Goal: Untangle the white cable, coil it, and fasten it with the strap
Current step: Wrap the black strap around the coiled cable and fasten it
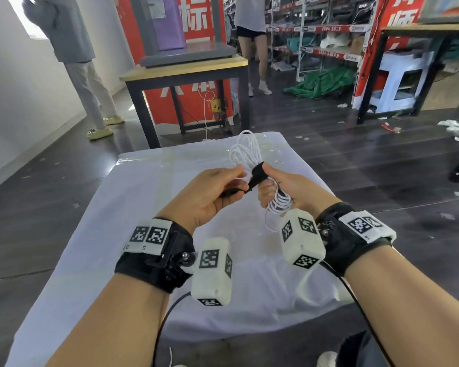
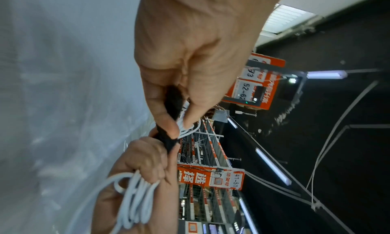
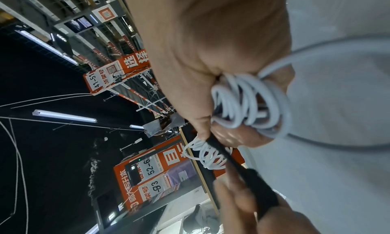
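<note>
The white cable (image 1: 245,152) is wound into a long coil, held above the white-covered table (image 1: 133,223). My right hand (image 1: 278,189) grips the coil's middle, loops sticking out above and below the fist (image 3: 249,102). A black strap (image 1: 257,172) wraps over the coil at my right thumb. My left hand (image 1: 212,192) pinches the strap's free end (image 2: 171,119) and holds it taut to the left. In the right wrist view the strap (image 3: 242,169) runs from my right thumb down to the left hand's fingers. A loose cable tail (image 1: 269,223) hangs below the right hand.
A wooden-topped table (image 1: 186,67) with a grey machine stands beyond the covered table. Two people stand at the back, one at the left (image 1: 72,49) and one near the shelves (image 1: 252,35). Storage racks (image 1: 316,30) and scattered litter fill the right side.
</note>
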A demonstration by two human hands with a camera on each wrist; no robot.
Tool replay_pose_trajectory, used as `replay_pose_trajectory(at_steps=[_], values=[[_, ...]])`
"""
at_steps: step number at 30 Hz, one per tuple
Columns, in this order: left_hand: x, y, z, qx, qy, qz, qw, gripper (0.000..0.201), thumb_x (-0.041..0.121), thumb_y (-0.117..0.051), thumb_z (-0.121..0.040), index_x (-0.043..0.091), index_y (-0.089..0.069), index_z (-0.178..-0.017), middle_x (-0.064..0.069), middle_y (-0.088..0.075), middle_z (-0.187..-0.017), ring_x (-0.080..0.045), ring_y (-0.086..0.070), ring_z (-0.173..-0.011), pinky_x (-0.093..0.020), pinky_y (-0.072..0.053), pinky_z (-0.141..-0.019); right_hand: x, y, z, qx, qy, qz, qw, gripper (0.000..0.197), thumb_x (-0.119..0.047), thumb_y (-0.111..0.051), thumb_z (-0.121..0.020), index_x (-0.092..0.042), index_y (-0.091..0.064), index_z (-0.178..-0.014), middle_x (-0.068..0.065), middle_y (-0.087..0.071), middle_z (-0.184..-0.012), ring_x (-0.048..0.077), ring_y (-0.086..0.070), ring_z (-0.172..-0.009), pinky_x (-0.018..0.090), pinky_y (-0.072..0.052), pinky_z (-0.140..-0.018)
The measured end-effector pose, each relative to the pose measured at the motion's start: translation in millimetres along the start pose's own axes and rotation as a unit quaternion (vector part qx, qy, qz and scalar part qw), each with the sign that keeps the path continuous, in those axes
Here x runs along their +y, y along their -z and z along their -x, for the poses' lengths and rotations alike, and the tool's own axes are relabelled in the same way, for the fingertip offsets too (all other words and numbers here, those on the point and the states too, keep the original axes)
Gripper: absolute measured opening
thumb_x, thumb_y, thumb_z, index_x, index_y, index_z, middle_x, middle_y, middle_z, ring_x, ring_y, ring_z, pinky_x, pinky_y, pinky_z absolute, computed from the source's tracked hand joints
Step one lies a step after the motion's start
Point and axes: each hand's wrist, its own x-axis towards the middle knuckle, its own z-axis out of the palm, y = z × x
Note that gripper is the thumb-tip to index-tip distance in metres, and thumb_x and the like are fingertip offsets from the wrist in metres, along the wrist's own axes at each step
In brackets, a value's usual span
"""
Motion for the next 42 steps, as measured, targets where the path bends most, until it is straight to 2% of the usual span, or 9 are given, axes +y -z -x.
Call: replay_pose_trajectory(at_steps=[8,13,16,21,26,30,34,37,42], values=[[-5.7,8.9,-6.4,-0.047,-0.013,-0.224,0.973,0.013,0.015,-0.071,-0.085,0.011,-0.073,-0.098,0.003,-0.065,-0.067,0.000,-0.058,-0.055,-0.013,-0.049,-0.057,5.7,-5.5,5.8,0.014,-0.014,0.034,0.999,0.034,-0.035,-0.047,-0.098,-0.010,-0.043,-0.075,-0.001,-0.039,-0.046,0.007,-0.037,-0.034,0.016,-0.034,-0.033],[-17.0,24.0,-10.9,-0.060,-0.010,-0.280,0.958,0.004,0.017,-0.069,-0.087,0.014,-0.071,-0.089,-0.002,-0.073,-0.079,-0.009,-0.067,-0.073,-0.025,-0.054,-0.083,8.0,-9.6,9.9,-0.025,-0.037,0.051,0.998,0.032,-0.041,-0.044,-0.097,-0.009,-0.046,-0.104,-0.003,-0.040,-0.047,0.007,-0.037,-0.036,0.016,-0.035,-0.034],[-21.2,31.8,-15.3,-0.067,-0.003,-0.244,0.967,0.006,0.017,-0.070,-0.086,0.012,-0.071,-0.089,-0.006,-0.074,-0.086,-0.015,-0.070,-0.084,-0.028,-0.052,-0.092,10.8,-11.8,11.6,-0.049,-0.041,0.070,0.995,0.039,-0.044,-0.040,-0.098,-0.008,-0.044,-0.114,-0.002,-0.041,-0.048,0.006,-0.037,-0.036,0.016,-0.035,-0.034],[-19.5,30.4,-19.7,-0.065,-0.055,-0.172,0.981,0.010,0.008,-0.070,-0.084,0.003,-0.069,-0.093,-0.014,-0.072,-0.095,-0.023,-0.069,-0.091,-0.018,-0.055,-0.081,10.8,-10.9,9.4,-0.049,-0.010,0.080,0.996,0.049,-0.041,-0.042,-0.099,-0.001,-0.047,-0.128,0.010,-0.055,-0.067,0.009,-0.038,-0.040,0.018,-0.037,-0.036],[-24.5,30.7,-24.4,-0.055,-0.059,-0.139,0.987,0.012,0.001,-0.065,-0.085,0.001,-0.069,-0.097,-0.011,-0.072,-0.097,-0.021,-0.068,-0.096,-0.019,-0.054,-0.087,15.9,-15.4,7.5,-0.002,0.015,0.146,0.989,0.034,-0.038,-0.047,-0.097,-0.005,-0.049,-0.089,0.004,-0.043,-0.052,0.010,-0.037,-0.038,0.018,-0.035,-0.035],[-21.8,33.6,-25.5,-0.069,-0.025,-0.082,0.994,0.021,-0.008,-0.059,-0.086,0.001,-0.067,-0.103,-0.013,-0.071,-0.104,-0.018,-0.069,-0.098,-0.021,-0.054,-0.088,15.1,-13.8,8.1,0.002,0.046,0.196,0.980,0.038,-0.039,-0.050,-0.096,-0.002,-0.052,-0.086,0.007,-0.045,-0.055,0.010,-0.038,-0.040,0.019,-0.035,-0.037],[-5.5,53.9,-28.3,0.075,-0.022,0.032,0.996,0.030,-0.008,-0.047,-0.093,0.002,-0.059,-0.119,-0.013,-0.067,-0.108,-0.022,-0.069,-0.094,-0.027,-0.058,-0.074,12.3,-8.5,14.9,0.017,0.103,0.368,0.924,0.049,-0.045,-0.052,-0.094,0.000,-0.069,-0.102,0.009,-0.053,-0.069,0.013,-0.043,-0.050,0.021,-0.042,-0.050],[12.3,66.9,-23.3,0.186,-0.106,-0.049,0.976,0.022,0.006,-0.047,-0.096,0.013,-0.065,-0.106,-0.004,-0.065,-0.109,-0.021,-0.063,-0.105,-0.029,-0.052,-0.088,14.8,-9.5,18.4,0.032,0.136,0.487,0.862,0.037,-0.042,-0.052,-0.095,-0.009,-0.069,-0.100,0.004,-0.049,-0.057,0.011,-0.043,-0.043,0.015,-0.036,-0.044],[23.0,48.3,-17.8,0.108,-0.158,-0.366,0.911,0.022,0.018,-0.049,-0.097,0.021,-0.068,-0.109,0.007,-0.063,-0.115,-0.009,-0.054,-0.107,-0.024,-0.037,-0.091,23.4,-13.9,12.4,0.009,0.161,0.572,0.804,0.028,-0.033,-0.052,-0.097,-0.018,-0.066,-0.115,-0.020,-0.052,-0.043,0.004,-0.041,-0.040,0.009,-0.033,-0.042]])
